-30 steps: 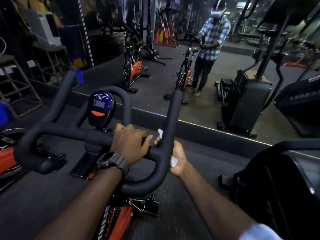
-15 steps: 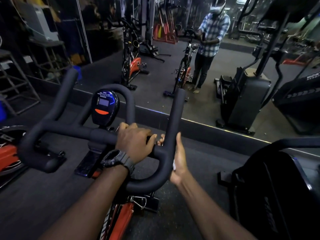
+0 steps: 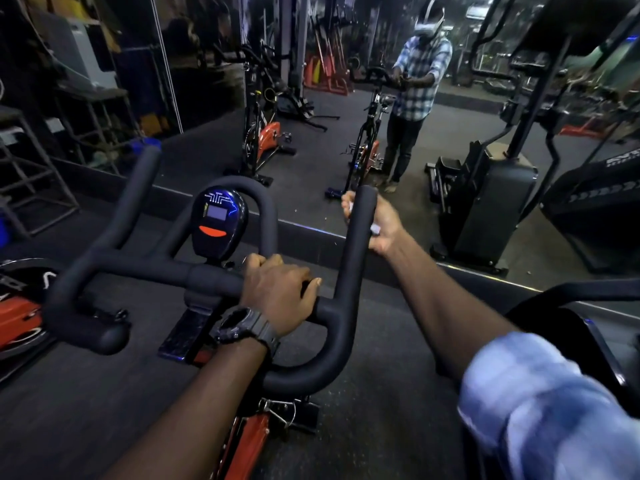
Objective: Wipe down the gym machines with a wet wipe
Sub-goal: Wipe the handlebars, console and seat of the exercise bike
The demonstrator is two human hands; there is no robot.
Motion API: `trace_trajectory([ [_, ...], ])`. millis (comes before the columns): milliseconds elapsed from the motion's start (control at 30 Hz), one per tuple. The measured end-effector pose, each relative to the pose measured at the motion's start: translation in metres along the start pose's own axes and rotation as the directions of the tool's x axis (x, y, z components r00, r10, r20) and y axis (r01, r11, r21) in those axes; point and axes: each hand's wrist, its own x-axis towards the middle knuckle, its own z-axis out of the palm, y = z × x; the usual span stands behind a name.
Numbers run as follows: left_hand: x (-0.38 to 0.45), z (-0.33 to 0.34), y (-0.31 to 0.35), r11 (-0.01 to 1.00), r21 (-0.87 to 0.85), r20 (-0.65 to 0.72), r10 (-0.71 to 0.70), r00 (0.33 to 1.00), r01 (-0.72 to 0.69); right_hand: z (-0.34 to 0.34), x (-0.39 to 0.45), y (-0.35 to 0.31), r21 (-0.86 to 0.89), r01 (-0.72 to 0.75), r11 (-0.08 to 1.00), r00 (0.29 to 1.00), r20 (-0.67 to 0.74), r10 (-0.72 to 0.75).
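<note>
A spin bike with black padded handlebars (image 3: 138, 265) and an oval console (image 3: 219, 225) fills the lower middle. My left hand (image 3: 278, 294), with a black watch on the wrist, grips the crossbar close to its right bend. My right hand (image 3: 379, 221) is wrapped round the top of the right upright horn (image 3: 356, 244), with a white wet wipe (image 3: 375, 229) pressed between palm and bar. Only small white bits of the wipe show at the fingers and the heel of the hand.
A wall mirror (image 3: 433, 116) straight ahead reflects me, this bike and another orange bike. A black stepper machine (image 3: 491, 199) stands ahead to the right. A dark machine (image 3: 571, 327) sits close at my right, an orange bike part (image 3: 17, 320) at far left.
My right hand has slid with the wipe from the lower bend up the right horn to its top. The left hand has kept its grip on the crossbar.
</note>
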Motion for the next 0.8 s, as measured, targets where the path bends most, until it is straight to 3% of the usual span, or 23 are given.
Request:
trace_trajectory([
  [100,0.0,-0.001,-0.001,1.0,-0.031,0.015,-0.001,1.0,0.002,0.02,0.017,-0.023,-0.157,0.098,0.983,0.993,-0.049,-0.107],
  [167,0.0,-0.001,0.0,0.998,-0.054,0.012,-0.009,1.0,0.009,0.024,0.023,-0.027,-0.343,0.237,0.909,0.962,-0.049,-0.269],
  [300,0.0,-0.002,0.002,0.987,-0.157,-0.012,-0.015,1.0,0.013,0.021,0.025,-0.03,-0.662,0.514,0.545,0.818,0.186,-0.545],
  [400,0.001,0.0,0.002,0.977,-0.212,-0.017,-0.01,1.0,0.006,0.015,0.019,-0.03,-0.828,0.522,0.206,0.751,0.332,-0.572],
  [533,0.001,-0.001,0.002,0.962,-0.272,-0.015,-0.038,0.999,0.033,0.009,0.002,-0.018,-0.87,0.466,-0.16,0.659,0.462,-0.594],
  [667,0.002,-0.004,0.002,0.94,-0.332,0.009,-0.078,0.997,0.076,0.004,-0.022,0.002,-0.826,0.439,-0.354,0.592,0.562,-0.577],
  [800,0.002,-0.003,0.002,0.878,-0.458,-0.012,-0.162,0.987,0.138,-0.007,-0.064,0.037,-0.768,0.457,-0.449,0.645,0.633,-0.428],
])
